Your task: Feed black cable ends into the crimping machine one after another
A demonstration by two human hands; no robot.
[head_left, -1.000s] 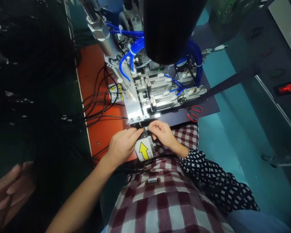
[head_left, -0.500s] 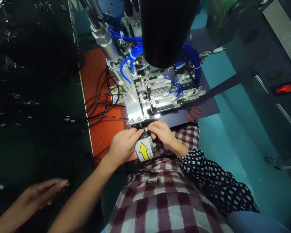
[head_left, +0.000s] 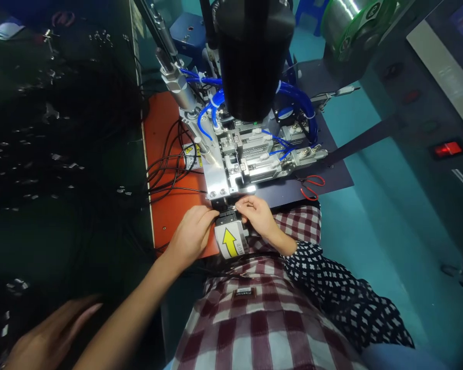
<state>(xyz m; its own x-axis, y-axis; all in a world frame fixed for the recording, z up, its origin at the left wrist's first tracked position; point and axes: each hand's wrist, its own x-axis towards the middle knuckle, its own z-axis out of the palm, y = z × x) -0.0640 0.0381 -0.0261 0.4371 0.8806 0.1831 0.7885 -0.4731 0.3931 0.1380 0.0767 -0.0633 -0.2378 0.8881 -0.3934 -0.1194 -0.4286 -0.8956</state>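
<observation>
My left hand (head_left: 193, 234) is closed at the front left of the bench machine (head_left: 250, 154), thumb and fingertips pressed together beside a black block (head_left: 227, 216). Anything between them is too small to make out. Opposite it, my right hand (head_left: 257, 216) pinches at the right end of the same block. A tiny bright bit shows at its fingertips, but I cannot tell its kind. Just below the block sits a motor housing (head_left: 231, 240) with a yellow arrow label. The machine's silver plate (head_left: 217, 182) stands just beyond my fingers.
Black cables (head_left: 173, 164) loop over the orange board (head_left: 158, 205). Red-handled scissors (head_left: 312, 187) lie right of the machine. A black cylinder (head_left: 254, 67) hangs overhead. Dark cables with shiny ends cover the left table. Another person's hand (head_left: 50, 334) is at lower left.
My left hand has drawn slightly left, away from my right fingertips, baring the black block between them. My right hand stays nearly in place. The other person's hand has moved down and left.
</observation>
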